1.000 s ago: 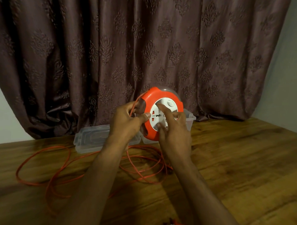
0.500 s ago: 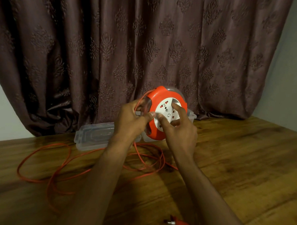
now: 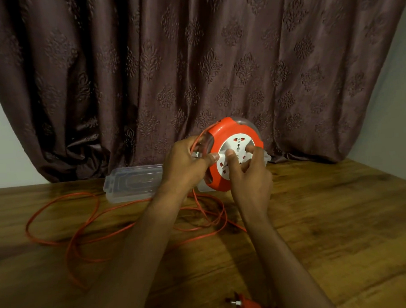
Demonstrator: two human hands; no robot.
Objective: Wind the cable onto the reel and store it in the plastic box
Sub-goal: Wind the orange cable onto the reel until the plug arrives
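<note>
**Winding in progress: snag risks and materials**

A heavy embossed curtain (image 3: 193, 68) hangs in folds behind a wood-grain table (image 3: 328, 218). Most of the thin, limp orange cable (image 3: 68, 229) lies in crossing loops on the table; these loops could knot or jam at the reel's slot, and slack could ride off the rim. A clear, rigid plastic box (image 3: 268, 157) sits mostly hidden behind the reel, its flat ribbed lid (image 3: 133, 183) alongside. The reel (image 3: 220, 139), a smooth orange disc with a white socket face, is held upright above the table. The left hand (image 3: 184, 164) clamps the reel's edge and guides the strand; the right hand (image 3: 249, 172) presses fingertips on the face. The plug (image 3: 246, 305) rests near the table's front edge and could catch or whip.
</note>
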